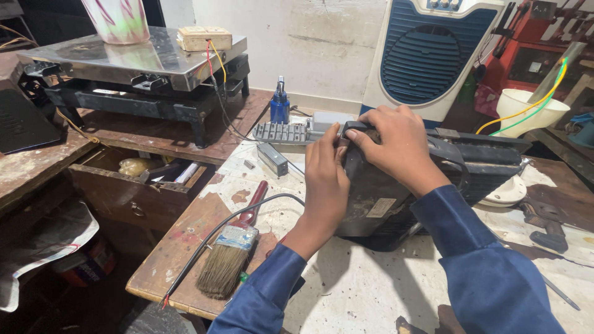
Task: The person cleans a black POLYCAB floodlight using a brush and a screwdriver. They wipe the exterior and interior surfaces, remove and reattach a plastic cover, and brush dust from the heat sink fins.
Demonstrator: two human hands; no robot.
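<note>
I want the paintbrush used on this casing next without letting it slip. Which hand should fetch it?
Left hand: it lies nearer the paintbrush, while the right hand probably steadies the black casing better from on top.

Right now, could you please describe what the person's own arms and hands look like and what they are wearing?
Both arms are covered in long dark-blue sleeves of plain cloth that end at the wrists. The left hand and the right hand are bare: no gloves, rings, watch or bracelets show. The left sleeve and right sleeve carry no visible markings or buttons.
</note>
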